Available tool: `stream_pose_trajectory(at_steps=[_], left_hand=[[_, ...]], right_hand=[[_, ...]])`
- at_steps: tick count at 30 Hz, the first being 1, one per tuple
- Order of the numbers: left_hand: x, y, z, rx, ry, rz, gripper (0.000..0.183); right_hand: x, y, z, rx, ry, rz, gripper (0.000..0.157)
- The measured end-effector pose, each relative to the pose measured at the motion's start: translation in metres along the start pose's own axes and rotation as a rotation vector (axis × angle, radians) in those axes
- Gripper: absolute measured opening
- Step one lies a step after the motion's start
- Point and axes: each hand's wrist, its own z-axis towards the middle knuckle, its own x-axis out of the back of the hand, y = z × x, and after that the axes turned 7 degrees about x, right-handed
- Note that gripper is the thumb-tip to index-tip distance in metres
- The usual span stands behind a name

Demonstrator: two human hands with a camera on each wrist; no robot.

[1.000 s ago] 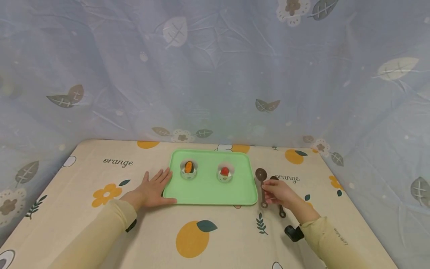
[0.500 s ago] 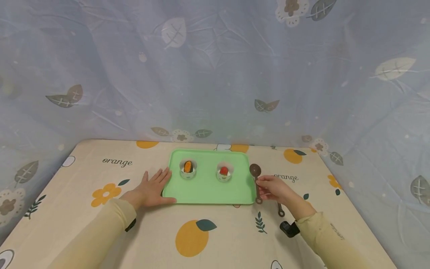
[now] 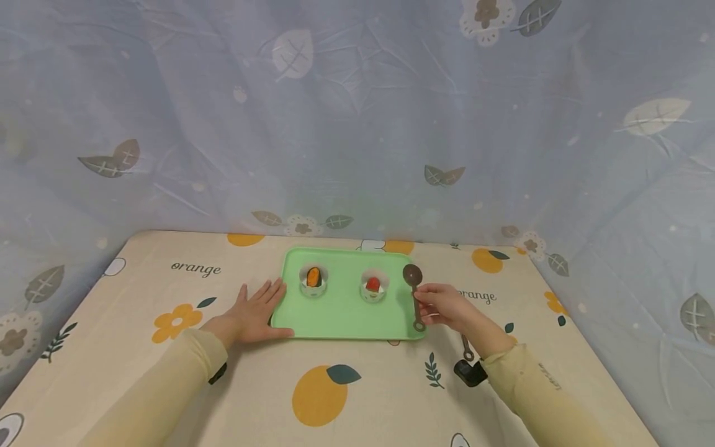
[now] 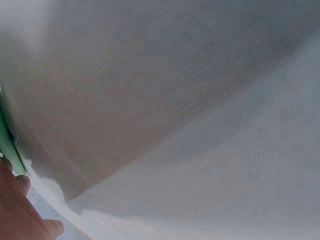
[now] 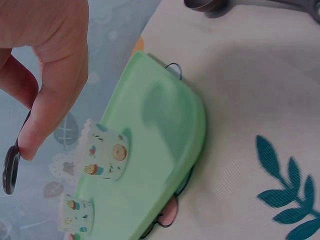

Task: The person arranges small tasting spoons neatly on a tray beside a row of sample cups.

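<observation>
My right hand (image 3: 447, 305) pinches a brown measuring spoon (image 3: 413, 274) by its handle, bowl end away from me, over the right side of a green tray (image 3: 341, 323). In the right wrist view the ring at the handle's end (image 5: 11, 170) shows below the fingers, above the tray. My left hand (image 3: 251, 318) lies spread on the table, its fingertips and thumb at the tray's left edge. Two printed paper cups (image 3: 373, 297) (image 3: 313, 290) stand on the tray. The left one holds an orange-and-dark piece (image 3: 314, 277), the right one a red-topped piece (image 3: 373, 285).
A second brown measuring spoon (image 3: 467, 349) lies on the table right of the tray, partly hidden by my right forearm. A printed cloth (image 3: 240, 397) covers the table, and a grey-blue leaf-patterned curtain (image 3: 357, 124) hangs behind it.
My right hand has lifted the measuring spoon from the table beside the tray and carried it left, over the tray's right edge. My left hand has stayed in place.
</observation>
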Motion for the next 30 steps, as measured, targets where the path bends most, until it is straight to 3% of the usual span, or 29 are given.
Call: stream_pose_trajectory(at_steps=[13, 30], left_hand=[[-0.003, -0.002, 0.004, 0.016, -0.001, -0.016, 0.104], [0.000, 0.000, 0.001, 0.020, -0.005, -0.012, 0.103]], right_hand=[[-0.020, -0.014, 0.008, 0.059, -0.067, 0.011, 0.034], [-0.043, -0.027, 0.016, 0.036, -0.083, 0.035, 0.034]])
